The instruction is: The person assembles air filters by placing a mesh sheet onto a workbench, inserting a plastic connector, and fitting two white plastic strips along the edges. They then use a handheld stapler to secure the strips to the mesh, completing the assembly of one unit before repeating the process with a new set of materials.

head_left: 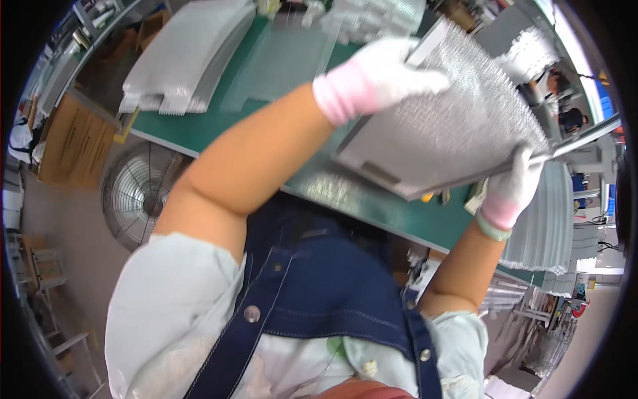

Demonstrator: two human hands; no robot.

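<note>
A framed mesh panel (452, 126) is held tilted above the green table (199, 130). The gloved left hand (379, 76) lies on its upper edge, fingers curled over the mesh. The gloved right hand (515, 189) grips its lower right corner, fingers closed on the frame. Mesh stacks (189, 56) rest on the table; a fan (136, 193) stands below
</note>
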